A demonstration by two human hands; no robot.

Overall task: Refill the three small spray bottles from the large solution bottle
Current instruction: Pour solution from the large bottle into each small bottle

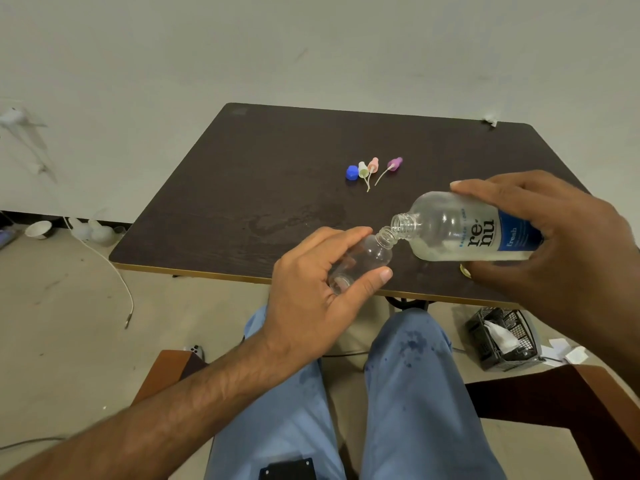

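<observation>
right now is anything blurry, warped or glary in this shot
Head view: wide-angle bend at the edges, so the table outline bows; light is soft and even, with faint shadows; a dull sheen on the wet patch; the big bottle label reads sharp, the small bottle is clear, the spray tops slightly soft.
</observation>
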